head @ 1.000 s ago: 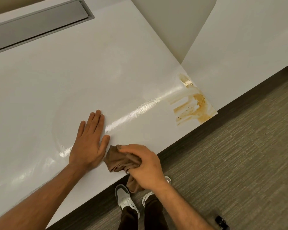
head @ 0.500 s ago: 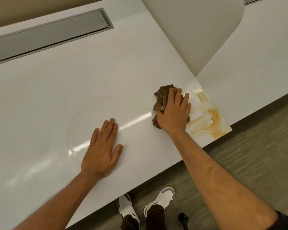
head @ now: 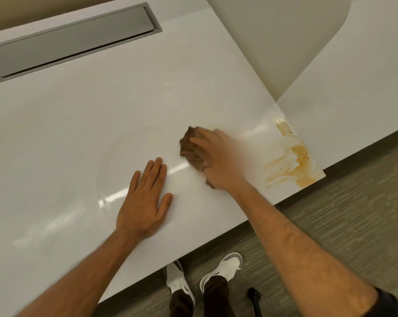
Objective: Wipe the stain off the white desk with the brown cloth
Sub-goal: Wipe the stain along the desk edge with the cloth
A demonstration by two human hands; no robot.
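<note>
Grey metal shows first at the far left: a recessed cable tray lid [head: 72, 42] set into the white counter [head: 56, 138] at about 10 o'clock, its left end cut off by the frame edge. No brand, label or writing can be read anywhere.

Moving right, the left hand [head: 145, 197] lies flat on the counter near 7 o'clock from the middle, palm down, fingers straight and together, thumb spread; its grip is released and holds nothing. Streaks of glare run across the glossy surface beside it.

Just right of centre, the right hand [head: 218, 161] presses down on the brown cloth [head: 192, 147], which is bunched beneath the palm and fingers. Cloth pokes out at the hand's 10 o'clock side and a small fold shows near the wrist. This hand is blurred, so whether the fingers curl round the cloth or lie flat on it cannot be told.

Further right, at about 3 o'clock, the orange-brown stain [head: 294, 161] sits smeared on the counter's corner, apart from the cloth. A pale curved divider panel [head: 273, 42] rises at 1 o'clock, its top cut off.

Below the counter edge, white sneakers [head: 225, 268] stand on grey carpet [head: 353, 225], partly hidden.
</note>
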